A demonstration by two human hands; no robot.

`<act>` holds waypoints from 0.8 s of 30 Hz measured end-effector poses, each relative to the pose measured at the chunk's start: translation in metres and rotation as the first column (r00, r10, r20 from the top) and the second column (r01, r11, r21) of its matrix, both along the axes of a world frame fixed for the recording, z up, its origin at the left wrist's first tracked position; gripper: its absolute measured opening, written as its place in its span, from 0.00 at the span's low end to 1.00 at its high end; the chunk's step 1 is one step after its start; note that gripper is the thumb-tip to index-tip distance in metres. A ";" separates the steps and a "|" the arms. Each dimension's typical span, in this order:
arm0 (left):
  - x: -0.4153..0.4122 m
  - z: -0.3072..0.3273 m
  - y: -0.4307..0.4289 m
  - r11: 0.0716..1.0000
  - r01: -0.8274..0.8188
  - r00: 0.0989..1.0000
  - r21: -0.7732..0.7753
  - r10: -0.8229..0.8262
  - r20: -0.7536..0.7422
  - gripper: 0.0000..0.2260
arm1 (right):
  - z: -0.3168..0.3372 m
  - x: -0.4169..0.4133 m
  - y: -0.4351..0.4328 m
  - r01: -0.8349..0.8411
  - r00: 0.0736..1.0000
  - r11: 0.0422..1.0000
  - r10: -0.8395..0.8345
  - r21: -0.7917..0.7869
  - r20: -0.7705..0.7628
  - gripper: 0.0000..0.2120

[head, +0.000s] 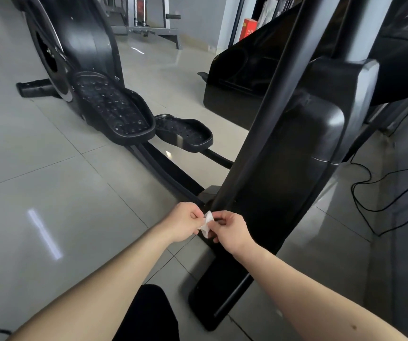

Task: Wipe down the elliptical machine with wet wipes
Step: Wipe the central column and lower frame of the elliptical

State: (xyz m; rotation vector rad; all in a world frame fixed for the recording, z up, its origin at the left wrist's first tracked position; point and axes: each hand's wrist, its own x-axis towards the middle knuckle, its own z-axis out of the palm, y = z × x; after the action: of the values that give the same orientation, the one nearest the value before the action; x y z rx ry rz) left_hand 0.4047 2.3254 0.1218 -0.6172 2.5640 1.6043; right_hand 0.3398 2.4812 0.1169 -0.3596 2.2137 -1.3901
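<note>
Both bare forearms reach forward and meet low down, right by the foot of the tall black upright column of the elliptical machine (284, 156). The left hand (185, 223) and the right hand (232, 232) share a small crumpled white wet wipe (206, 223). The left grip is clamped on the wipe's 9 o'clock edge and the right grip on its 3 o'clock edge, each a thumb-and-fingertip pinch with the other fingers curled in. The wipe hangs in the air between the 2 hands, just beside the column's lower edge; I cannot tell whether it touches the machine.

At 6 o'clock from the hands, the column's black base lies on the glossy grey tiled floor (50, 193), with a knee in black fabric (149, 313) beside it. Out toward 11 o'clock, 2 black studded foot pedals (114, 107) sit side by side on their rails, and the black flywheel housing (87, 40) rises behind them. At 3 o'clock a thin black cable (370, 193) loops across the floor. Far off near 12 o'clock stands a red box (248, 27).
</note>
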 end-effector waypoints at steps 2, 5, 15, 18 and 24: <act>0.003 -0.009 -0.003 1.000 0.016 1.000 0.010 -0.016 0.006 0.04 | -0.004 0.004 -0.005 0.021 0.996 0.997 -0.014 -0.076 0.093 0.10; 0.009 -0.016 -0.009 1.000 0.026 1.000 0.009 -0.026 0.015 0.07 | -0.009 0.010 -0.013 -0.014 0.985 0.984 0.044 -0.176 0.168 0.08; 0.021 -0.024 -0.042 0.985 -0.167 0.986 0.036 0.165 0.037 0.07 | 0.000 0.008 -0.060 -0.038 0.949 0.959 0.123 0.281 -0.289 0.13; 0.018 -0.019 -0.048 0.956 -0.266 0.962 0.124 0.270 -0.023 0.06 | 0.019 0.000 -0.081 0.020 0.925 0.948 0.103 0.317 -0.365 0.12; -0.017 -0.022 -0.056 0.865 -0.414 0.898 0.284 0.440 -0.031 0.07 | 0.025 -0.038 -0.132 0.074 0.851 0.846 0.222 0.529 -0.475 0.07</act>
State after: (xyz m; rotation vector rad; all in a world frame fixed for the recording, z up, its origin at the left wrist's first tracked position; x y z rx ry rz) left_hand 0.3877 2.2697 0.0994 -1.1702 2.3077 2.1168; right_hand 0.3019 2.3491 0.1423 -0.6734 2.8674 -0.6072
